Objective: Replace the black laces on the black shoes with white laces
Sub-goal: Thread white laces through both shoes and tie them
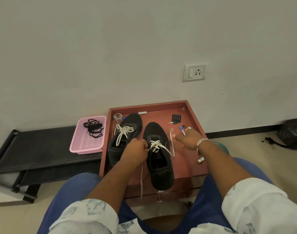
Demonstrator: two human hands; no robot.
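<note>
Head view: two black shoes [158, 154] lie in a red tray [191, 166]. The left hand [136, 150] pinches a white lace [155, 145] of the right-side shoe; right hand [189, 138] hovers, fingers [179, 137] spread. Black laces [93, 130] fill the pink basket [87, 146].

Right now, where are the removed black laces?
In the head view, the black laces lie in the pink basket on the black bench, left of the red tray.
</note>
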